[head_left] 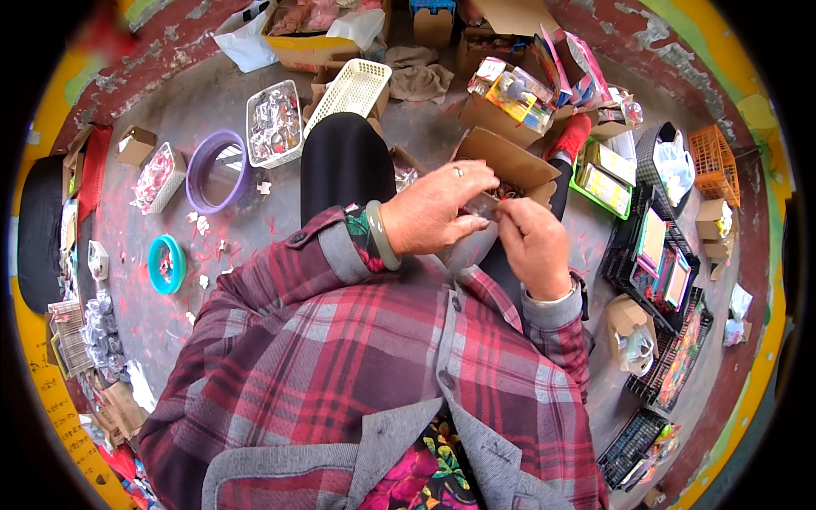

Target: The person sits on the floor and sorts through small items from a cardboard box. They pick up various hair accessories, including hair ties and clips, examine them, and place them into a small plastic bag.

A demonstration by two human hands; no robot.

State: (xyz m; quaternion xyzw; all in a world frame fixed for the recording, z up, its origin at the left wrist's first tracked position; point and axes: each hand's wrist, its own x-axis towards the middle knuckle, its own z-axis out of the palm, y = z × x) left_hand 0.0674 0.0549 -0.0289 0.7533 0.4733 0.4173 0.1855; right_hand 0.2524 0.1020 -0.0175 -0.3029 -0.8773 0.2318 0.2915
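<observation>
My left hand (442, 206), with a ring and a pale bangle at the wrist, is above my lap with its thumb and fingers closed on a small clear plastic bag (482, 205). Against the other side of it, my right hand (535, 242) pinches with thumb and bent forefinger. The fingers partly cover the bag, so its contents cannot be made out. Just beyond both hands stands an open cardboard box (520, 163) with small dark reddish items inside, partly hidden by my fingers.
Left on the floor are a purple basin (192, 180), a teal bowl (176, 270) and a white basket of small wrapped items (252, 136). An empty cream basket (365, 78) lies ahead. Rightward are a green tray (614, 206), black crates (627, 262) and an orange crate (711, 161).
</observation>
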